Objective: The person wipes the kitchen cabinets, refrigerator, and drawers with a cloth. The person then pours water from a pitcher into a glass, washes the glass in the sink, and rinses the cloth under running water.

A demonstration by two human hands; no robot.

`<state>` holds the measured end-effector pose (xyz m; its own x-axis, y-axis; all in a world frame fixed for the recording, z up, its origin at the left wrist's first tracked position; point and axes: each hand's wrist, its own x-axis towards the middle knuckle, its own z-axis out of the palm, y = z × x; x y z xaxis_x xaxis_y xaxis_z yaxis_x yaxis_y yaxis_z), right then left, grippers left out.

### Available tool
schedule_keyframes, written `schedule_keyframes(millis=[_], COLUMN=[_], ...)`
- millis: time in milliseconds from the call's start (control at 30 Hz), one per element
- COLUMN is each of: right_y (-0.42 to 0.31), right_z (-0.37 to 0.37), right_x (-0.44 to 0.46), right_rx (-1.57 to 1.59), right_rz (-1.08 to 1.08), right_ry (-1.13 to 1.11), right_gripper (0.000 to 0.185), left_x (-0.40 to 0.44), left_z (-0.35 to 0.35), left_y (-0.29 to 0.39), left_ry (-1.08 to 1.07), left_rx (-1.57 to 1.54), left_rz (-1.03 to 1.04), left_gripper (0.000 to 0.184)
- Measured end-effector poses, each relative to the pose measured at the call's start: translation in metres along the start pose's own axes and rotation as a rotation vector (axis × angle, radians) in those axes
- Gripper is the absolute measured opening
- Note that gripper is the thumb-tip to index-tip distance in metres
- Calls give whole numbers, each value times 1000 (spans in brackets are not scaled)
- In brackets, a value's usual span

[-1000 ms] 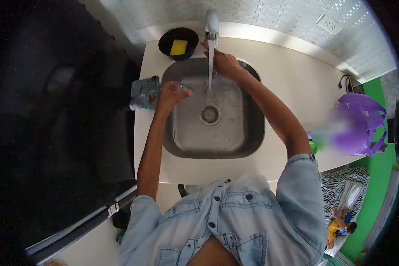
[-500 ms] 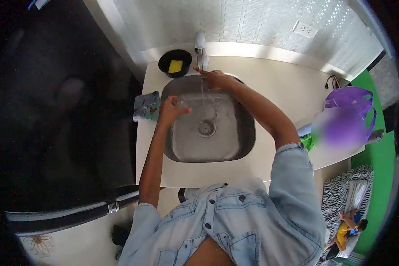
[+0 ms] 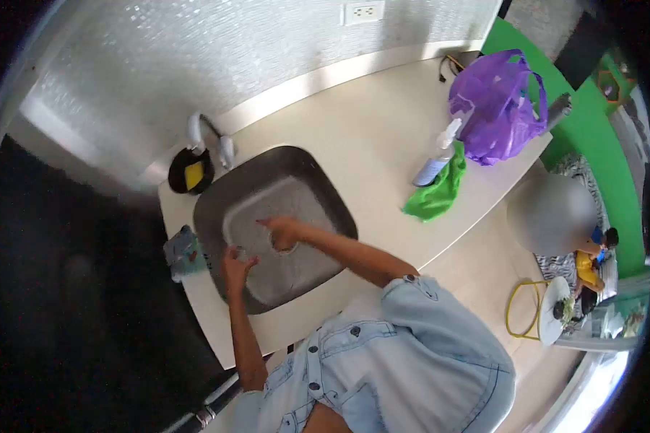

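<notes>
Clear container (image 3: 241, 253) is resting in the curled left hand (image 3: 235, 271), the part-open, seemingly empty right hand (image 3: 284, 232) hovering nearby, above a cream counter's (image 3: 354, 137) grey sink (image 3: 307, 173) beside a shimmering wall (image 3: 195, 58).

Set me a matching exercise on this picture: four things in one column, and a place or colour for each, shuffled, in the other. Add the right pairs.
Things:
1. Sponge
2. Cloth
3. Bag
4. Right hand

Places and colours:
A. Purple
B. Over the sink
C. In the black bowl
D. Green

Right pairs: 1-C, 2-D, 3-A, 4-B
</notes>
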<state>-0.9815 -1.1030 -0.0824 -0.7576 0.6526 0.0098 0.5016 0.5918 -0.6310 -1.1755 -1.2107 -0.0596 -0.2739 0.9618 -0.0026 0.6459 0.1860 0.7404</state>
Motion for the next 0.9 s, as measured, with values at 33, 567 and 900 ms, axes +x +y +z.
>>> schedule_keyframes(millis=[33,567,900], right_y=[-38,-39,-62], right_z=[-18,-32,-3], right_x=[-14,-27,-22], right_rx=[99,620,337], right_rz=[-5,541,367], right_ry=[-102,610,381], right_gripper=[102,69,84], left_x=[-1,16,27], left_z=[2,-17,21], left_y=[15,37,29], left_ry=[-35,-430,-352], left_rx=[-24,-609,-598], left_rz=[-54,-162,-290], left_gripper=[70,60,86])
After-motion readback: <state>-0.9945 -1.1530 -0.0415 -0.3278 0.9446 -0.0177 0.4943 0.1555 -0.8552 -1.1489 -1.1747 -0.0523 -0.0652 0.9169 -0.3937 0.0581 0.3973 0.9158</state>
